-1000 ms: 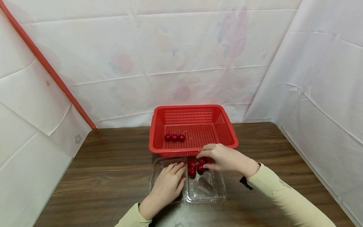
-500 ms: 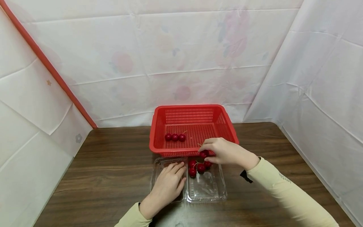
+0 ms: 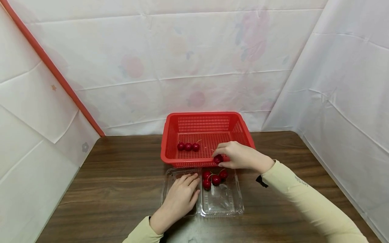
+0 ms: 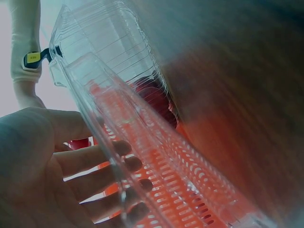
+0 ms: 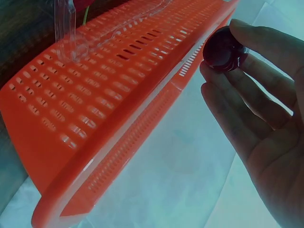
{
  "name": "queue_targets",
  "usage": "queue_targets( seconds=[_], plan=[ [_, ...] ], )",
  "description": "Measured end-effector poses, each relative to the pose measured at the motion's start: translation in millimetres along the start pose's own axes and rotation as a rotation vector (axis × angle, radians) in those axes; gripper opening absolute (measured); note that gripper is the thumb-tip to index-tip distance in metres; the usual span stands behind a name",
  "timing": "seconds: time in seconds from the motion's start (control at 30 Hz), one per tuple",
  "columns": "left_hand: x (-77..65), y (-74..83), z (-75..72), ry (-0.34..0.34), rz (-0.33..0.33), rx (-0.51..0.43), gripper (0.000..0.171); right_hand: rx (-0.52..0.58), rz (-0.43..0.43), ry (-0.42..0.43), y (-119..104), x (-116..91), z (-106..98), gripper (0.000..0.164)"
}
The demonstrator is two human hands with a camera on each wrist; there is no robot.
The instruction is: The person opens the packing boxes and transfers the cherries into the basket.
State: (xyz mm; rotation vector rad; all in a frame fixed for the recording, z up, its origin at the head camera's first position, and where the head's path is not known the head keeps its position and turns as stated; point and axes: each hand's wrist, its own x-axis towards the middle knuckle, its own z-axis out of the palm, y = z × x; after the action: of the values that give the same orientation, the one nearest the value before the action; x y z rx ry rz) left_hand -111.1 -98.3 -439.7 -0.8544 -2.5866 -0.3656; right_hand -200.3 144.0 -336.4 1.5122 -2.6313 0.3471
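Between thumb and fingertips my right hand (image 3: 240, 156) pinches a dark red cherry (image 5: 223, 49), held over the front rim of the red basket (image 3: 164, 148). Three cherries (image 3: 188, 147) lie in a row on the basket's floor, towards its left. My left hand (image 3: 179, 195) rests with fairly straight fingers on the left half of a clear plastic clamshell box (image 3: 220, 202), laid out flat before the basket. Several more cherries (image 3: 216, 180) are grouped at the far end of its right half. In the left wrist view the left fingers (image 4: 102, 180) lie along the clear plastic.
A dark wood-grain table (image 3: 115, 189) carries everything. White patterned sheeting (image 3: 152, 67) stands behind it and along both sides, with a red strip (image 3: 54, 72) down the left corner. The basket stands close to the back sheeting.
My right hand has lifted one cherry out of the clamshell box and carried it up and away from me to the basket's front rim. My left hand has stayed in place.
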Motion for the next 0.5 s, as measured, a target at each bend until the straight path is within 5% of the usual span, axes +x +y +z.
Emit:
queue_targets(
  seconds=[0.5],
  plan=[
    [-0.3,-0.5,0.2,0.02,0.008,0.001,0.031,0.002,0.016,-0.038,13.8,16.5,-1.3,0.024]
  ],
)
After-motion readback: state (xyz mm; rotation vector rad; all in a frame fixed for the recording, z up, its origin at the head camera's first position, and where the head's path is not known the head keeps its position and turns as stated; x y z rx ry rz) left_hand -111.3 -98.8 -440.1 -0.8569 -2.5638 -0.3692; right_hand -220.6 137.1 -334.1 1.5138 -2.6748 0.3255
